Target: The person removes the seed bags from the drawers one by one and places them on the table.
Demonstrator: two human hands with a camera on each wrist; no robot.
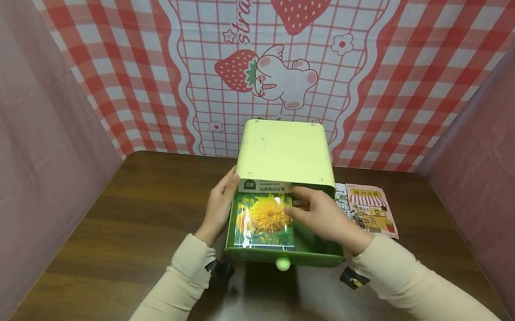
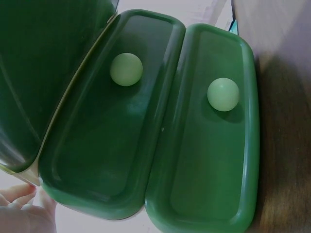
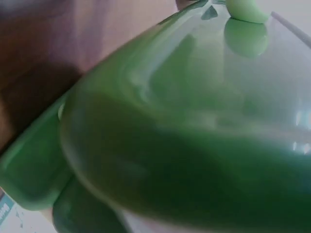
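Note:
A pale green cabinet (image 1: pixel 288 151) stands on the table with its dark green top drawer (image 1: pixel 317 244) pulled out. Inside the drawer, on its left side, lies a flower seed packet (image 1: pixel 264 218) picturing a yellow bloom. My right hand (image 1: pixel 324 212) reaches into the drawer and pinches the packet's right edge, thumb on its front; the other fingertips are partly hidden. Along the cabinet's left side rests my left hand (image 1: pixel 220 201), fingers extended. In the left wrist view, that hand's fingers show at the lower left, beside the closed middle drawer (image 2: pixel 97 136).
The closed bottom drawer (image 2: pixel 209 165) sits beneath the middle one, each with a round knob. Paper packets (image 1: pixel 372 211) lie right of the cabinet. A checked strawberry cloth (image 1: pixel 153 60) hangs behind, and pink curtains (image 1: pixel 493 115) flank the brown wooden table (image 1: pixel 140 232).

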